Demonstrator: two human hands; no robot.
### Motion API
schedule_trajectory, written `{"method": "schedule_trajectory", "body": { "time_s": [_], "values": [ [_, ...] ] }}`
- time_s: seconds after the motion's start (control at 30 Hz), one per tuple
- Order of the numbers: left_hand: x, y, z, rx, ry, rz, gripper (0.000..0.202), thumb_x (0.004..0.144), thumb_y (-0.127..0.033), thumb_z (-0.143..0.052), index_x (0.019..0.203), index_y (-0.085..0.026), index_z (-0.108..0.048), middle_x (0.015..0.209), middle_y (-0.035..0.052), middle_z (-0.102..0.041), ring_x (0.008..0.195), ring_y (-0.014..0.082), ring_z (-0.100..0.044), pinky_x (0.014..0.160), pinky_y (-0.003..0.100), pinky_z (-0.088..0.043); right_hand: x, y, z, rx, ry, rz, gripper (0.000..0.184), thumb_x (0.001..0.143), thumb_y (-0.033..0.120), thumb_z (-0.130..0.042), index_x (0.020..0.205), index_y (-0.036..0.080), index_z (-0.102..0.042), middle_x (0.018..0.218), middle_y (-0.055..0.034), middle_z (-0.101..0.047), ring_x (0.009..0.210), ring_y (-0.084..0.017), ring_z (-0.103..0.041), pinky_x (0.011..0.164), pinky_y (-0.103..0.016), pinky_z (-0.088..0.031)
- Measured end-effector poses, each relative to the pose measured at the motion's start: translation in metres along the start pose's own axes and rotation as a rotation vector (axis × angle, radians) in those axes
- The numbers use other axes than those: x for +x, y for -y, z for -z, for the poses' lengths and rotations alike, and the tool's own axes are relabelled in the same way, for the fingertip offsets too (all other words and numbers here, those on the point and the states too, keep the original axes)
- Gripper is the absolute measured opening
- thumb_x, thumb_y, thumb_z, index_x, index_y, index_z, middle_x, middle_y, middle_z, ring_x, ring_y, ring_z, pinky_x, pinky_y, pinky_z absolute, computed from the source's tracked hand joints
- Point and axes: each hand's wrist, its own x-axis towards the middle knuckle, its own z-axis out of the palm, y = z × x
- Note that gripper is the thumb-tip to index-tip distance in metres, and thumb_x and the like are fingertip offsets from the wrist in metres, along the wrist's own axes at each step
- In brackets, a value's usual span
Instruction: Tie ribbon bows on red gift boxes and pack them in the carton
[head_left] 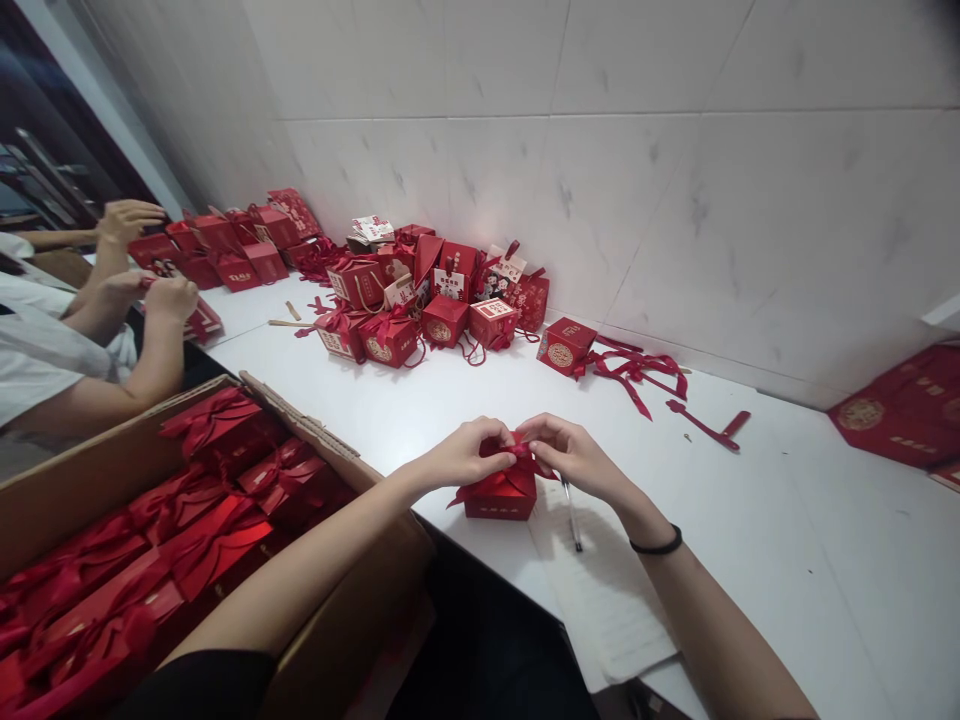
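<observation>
A small red gift box (501,497) stands upright on the white table near its front edge, with a red ribbon (519,452) at its top. From the left, my left hand (480,452) pinches the ribbon between thumb and fingers. On the other side my right hand (566,450) is closed on the same ribbon, its fingertips close to those of the left. Ribbon ends stick out on both sides of the box. Just right of the box, a pen (571,515) lies on an open notebook (611,590), partly under my right hand.
On my left, a cardboard box (300,415) holds several ribboned red boxes. More gift boxes (446,320) are piled along the tiled wall. Loose ribbons (645,370) and a red strip (705,430) lie to the right. Co-workers' hands (169,295) are at the far left.
</observation>
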Motion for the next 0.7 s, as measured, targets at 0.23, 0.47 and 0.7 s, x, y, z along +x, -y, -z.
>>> {"method": "schedule_trajectory", "body": {
  "time_s": [0.23, 0.47, 0.7],
  "values": [
    [0.0, 0.003, -0.002, 0.043, 0.013, 0.043, 0.014, 0.071, -0.026, -0.058, 0.076, -0.016, -0.049, 0.079, 0.0001, -0.052, 0.074, 0.0132, -0.05, 0.068, 0.025, -0.041, 0.0, -0.004, -0.003, -0.024, 0.029, 0.007, 0.02, 0.081, 0.033, -0.053, 0.093, 0.017, -0.054, 0.072, -0.0012, -0.055, 0.05, -0.009, -0.042, 0.043, -0.022, -0.033],
    [0.0, 0.0, 0.001, -0.033, 0.055, 0.064, 0.022, 0.082, -0.037, -0.046, 0.079, -0.016, -0.051, 0.079, 0.0002, -0.051, 0.072, 0.0118, -0.049, 0.067, 0.024, -0.04, 0.001, -0.006, -0.003, 0.05, 0.017, -0.028, 0.023, 0.077, 0.025, -0.052, 0.098, 0.017, -0.052, 0.079, -0.0013, -0.055, 0.046, -0.005, -0.037, 0.04, -0.019, -0.028],
    [0.0, 0.003, -0.001, 0.039, 0.028, 0.025, 0.018, 0.076, -0.032, -0.058, 0.075, -0.016, -0.051, 0.077, -0.0002, -0.053, 0.074, 0.0125, -0.049, 0.069, 0.024, -0.038, 0.003, -0.011, -0.008, 0.093, 0.004, -0.063, 0.025, 0.071, 0.017, -0.048, 0.096, 0.017, -0.052, 0.073, 0.0023, -0.053, 0.039, -0.003, -0.037, 0.036, -0.017, -0.025]
  ]
}}
